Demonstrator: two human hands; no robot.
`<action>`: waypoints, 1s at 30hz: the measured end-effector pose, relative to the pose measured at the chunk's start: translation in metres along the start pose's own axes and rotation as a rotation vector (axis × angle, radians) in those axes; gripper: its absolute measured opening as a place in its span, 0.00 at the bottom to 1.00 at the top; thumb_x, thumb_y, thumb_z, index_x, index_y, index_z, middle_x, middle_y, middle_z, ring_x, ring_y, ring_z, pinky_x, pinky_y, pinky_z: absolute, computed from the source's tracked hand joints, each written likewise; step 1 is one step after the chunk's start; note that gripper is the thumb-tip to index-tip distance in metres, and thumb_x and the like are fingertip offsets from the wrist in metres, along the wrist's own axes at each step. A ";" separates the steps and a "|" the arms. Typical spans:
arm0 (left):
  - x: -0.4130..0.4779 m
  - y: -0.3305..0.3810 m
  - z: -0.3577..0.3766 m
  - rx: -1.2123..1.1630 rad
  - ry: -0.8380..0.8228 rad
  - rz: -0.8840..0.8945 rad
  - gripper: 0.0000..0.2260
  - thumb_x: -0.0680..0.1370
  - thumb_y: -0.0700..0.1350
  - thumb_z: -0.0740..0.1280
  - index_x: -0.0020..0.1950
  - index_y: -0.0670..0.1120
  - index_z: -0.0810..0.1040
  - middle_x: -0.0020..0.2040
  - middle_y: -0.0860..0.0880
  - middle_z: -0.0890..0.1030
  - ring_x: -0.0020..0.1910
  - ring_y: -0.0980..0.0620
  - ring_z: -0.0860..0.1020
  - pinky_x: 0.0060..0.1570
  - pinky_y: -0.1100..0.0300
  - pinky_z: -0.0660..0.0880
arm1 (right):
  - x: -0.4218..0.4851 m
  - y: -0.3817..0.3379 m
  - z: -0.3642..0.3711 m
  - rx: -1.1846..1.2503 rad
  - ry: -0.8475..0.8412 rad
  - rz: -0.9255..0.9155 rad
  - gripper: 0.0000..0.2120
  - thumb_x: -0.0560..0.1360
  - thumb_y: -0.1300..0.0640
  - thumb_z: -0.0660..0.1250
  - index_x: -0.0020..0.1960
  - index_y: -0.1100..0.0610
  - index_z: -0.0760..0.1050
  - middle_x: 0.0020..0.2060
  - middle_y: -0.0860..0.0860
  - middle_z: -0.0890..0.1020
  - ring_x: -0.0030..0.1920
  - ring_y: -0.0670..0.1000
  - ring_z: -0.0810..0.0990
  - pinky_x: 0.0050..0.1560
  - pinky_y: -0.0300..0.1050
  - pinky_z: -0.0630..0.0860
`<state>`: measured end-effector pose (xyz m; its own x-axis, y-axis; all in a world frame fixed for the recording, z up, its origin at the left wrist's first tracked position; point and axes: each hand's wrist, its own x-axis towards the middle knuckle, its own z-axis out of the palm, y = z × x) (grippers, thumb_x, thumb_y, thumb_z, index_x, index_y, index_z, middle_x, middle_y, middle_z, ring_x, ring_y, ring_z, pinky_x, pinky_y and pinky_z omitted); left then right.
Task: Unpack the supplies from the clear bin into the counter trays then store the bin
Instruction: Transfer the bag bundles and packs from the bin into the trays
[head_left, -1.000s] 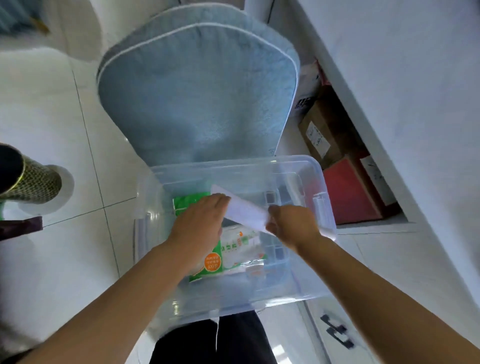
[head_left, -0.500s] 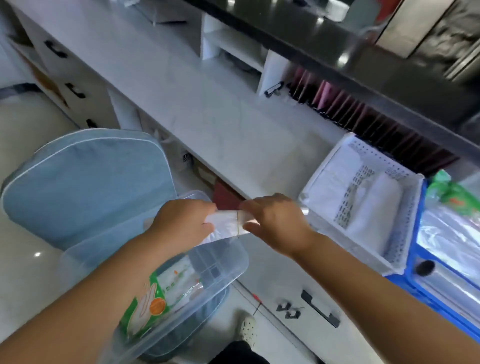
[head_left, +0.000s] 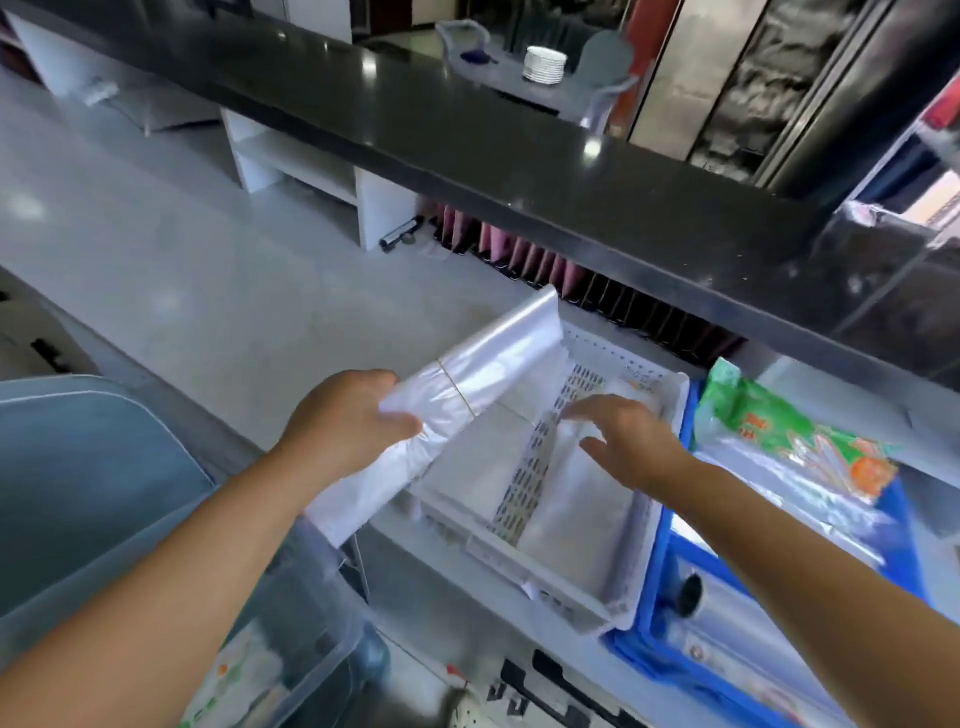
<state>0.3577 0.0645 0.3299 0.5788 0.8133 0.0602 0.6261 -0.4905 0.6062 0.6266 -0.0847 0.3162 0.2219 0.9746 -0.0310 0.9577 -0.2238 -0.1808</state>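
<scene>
My left hand (head_left: 348, 421) grips a banded bundle of clear plastic bags (head_left: 483, 374) and holds it over the left edge of the white perforated tray (head_left: 618, 603) on the counter. My right hand (head_left: 628, 441) hovers open over the tray's right compartment, fingers spread, touching nothing that I can tell. Stacks of white bags lie in both compartments. The clear bin (head_left: 311, 613) sits low at the bottom left on a blue chair cushion (head_left: 93, 467), with a green-printed packet (head_left: 228, 686) still inside.
A blue tray (head_left: 649, 644) stands right of the white one, holding clear packs and a green and orange packet (head_left: 800, 441). The pale counter (head_left: 182, 270) stretches left. A dark raised ledge (head_left: 519, 166) runs above. Drawer handles show below.
The view swung from the bin up to the counter. Both hands lifted the bag bundle out of the bin; my right hand let go and now hovers over the white tray.
</scene>
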 end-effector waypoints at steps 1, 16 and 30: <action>0.009 0.007 0.007 -0.025 -0.007 -0.008 0.20 0.66 0.51 0.72 0.27 0.48 0.61 0.25 0.51 0.65 0.25 0.52 0.64 0.27 0.58 0.58 | 0.003 0.008 0.004 -0.042 -0.080 -0.047 0.21 0.73 0.63 0.65 0.65 0.51 0.72 0.66 0.50 0.75 0.64 0.52 0.72 0.63 0.43 0.66; 0.069 0.061 0.088 -0.194 -0.138 -0.185 0.11 0.63 0.52 0.74 0.35 0.47 0.76 0.31 0.52 0.77 0.34 0.49 0.77 0.33 0.58 0.69 | 0.027 0.048 0.023 -0.228 -0.024 -0.620 0.11 0.59 0.62 0.77 0.39 0.52 0.82 0.33 0.49 0.79 0.37 0.52 0.79 0.51 0.47 0.77; 0.051 0.081 0.142 0.204 -0.259 0.036 0.07 0.77 0.46 0.60 0.47 0.44 0.65 0.34 0.50 0.70 0.32 0.48 0.72 0.28 0.58 0.63 | -0.002 0.058 0.012 -0.303 0.159 -0.534 0.11 0.63 0.67 0.69 0.37 0.52 0.78 0.31 0.47 0.78 0.37 0.51 0.77 0.64 0.51 0.71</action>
<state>0.5120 0.0218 0.2690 0.6998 0.7004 -0.1407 0.6794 -0.5915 0.4343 0.6797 -0.0997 0.2935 -0.2990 0.9444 0.1370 0.9479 0.2774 0.1564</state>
